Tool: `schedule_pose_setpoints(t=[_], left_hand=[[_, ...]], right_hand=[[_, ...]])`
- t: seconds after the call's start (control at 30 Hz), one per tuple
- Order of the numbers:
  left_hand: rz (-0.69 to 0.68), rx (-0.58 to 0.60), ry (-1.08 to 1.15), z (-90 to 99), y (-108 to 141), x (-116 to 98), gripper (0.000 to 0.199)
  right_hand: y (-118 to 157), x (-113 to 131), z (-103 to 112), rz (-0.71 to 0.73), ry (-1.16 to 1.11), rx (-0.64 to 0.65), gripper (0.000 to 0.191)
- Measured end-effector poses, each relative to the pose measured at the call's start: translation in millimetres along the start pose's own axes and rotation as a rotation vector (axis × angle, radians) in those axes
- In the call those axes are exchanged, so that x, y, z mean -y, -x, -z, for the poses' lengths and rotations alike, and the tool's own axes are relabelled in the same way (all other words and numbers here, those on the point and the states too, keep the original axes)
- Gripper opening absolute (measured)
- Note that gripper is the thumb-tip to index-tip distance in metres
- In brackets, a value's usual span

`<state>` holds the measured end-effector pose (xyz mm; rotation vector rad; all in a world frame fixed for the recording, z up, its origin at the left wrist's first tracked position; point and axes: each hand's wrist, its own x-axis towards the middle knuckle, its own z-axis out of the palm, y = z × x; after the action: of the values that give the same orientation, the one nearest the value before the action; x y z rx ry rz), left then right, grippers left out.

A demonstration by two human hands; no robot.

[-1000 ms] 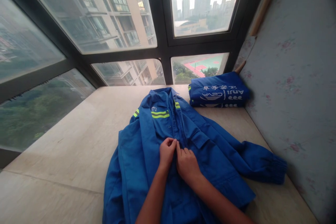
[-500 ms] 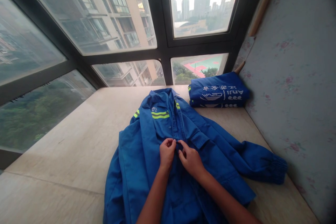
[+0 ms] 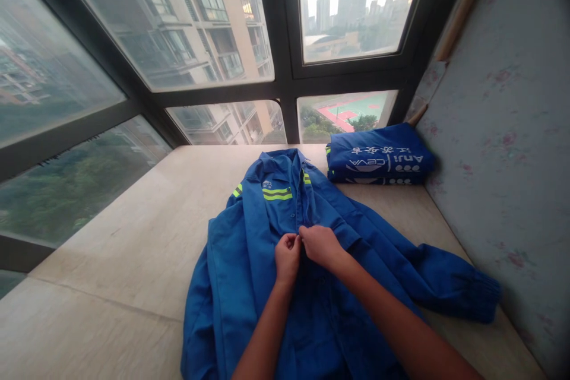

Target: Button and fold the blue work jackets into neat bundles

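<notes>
A blue work jacket (image 3: pixel 236 261) with yellow-green reflective stripes lies spread on the sill, collar toward the window. My left hand (image 3: pixel 288 254) pinches the jacket's front edge at mid-chest. Right beside it, my right hand (image 3: pixel 321 245) is closed on the same front opening, fingertips touching or nearly touching the left ones. A small button (image 3: pixel 293 215) shows on the front a little above my hands. Whatever sits between the fingertips is hidden. One sleeve (image 3: pixel 463 282) with a gathered cuff stretches out to the right.
A folded blue garment (image 3: pixel 378 154) with white printing lies at the back right, against the flowered wall (image 3: pixel 499 130). Dark window frames (image 3: pixel 285 47) border the pale stone sill (image 3: pixel 133 231) at the back and left.
My right hand has turned over and moved up and inward, its fingers now closed against the left fingertips. The left hand keeps its pinch. The view has shifted slightly.
</notes>
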<state>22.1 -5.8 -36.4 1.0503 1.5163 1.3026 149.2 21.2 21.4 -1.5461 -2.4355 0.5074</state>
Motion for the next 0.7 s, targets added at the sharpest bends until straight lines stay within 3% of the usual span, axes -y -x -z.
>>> schedule_pose_setpoints(t=[0.07,0.17,0.3,0.5,0.7], left_hand=[[0.006,0.002,-0.003,0.5,-1.5,0.0,0.030],[-0.007,-0.003,-0.027,-0.9,-2.2,-0.7,0.026],[-0.059,0.002,-0.090,-3.7,2.4,-2.4,0.023],[-0.155,0.044,-0.232,-5.5,13.5,-7.0,0.017],[-0.199,0.032,-0.398,-7.5,20.8,-8.8,0.012]], right_hand=[[5.1,-5.0,-11.2,-0.045,-0.106,-0.056,0.013],[11.1,-16.0,-32.5,-0.186,-0.450,-0.161,0.011],[5.6,-24.5,-53.8,-0.357,-0.825,-0.186,0.012],[-8.8,-27.9,-55.7,-0.405,-0.881,-0.133,0.015],[1.3,-27.6,-49.8,-0.409,-0.752,-0.190,0.010]])
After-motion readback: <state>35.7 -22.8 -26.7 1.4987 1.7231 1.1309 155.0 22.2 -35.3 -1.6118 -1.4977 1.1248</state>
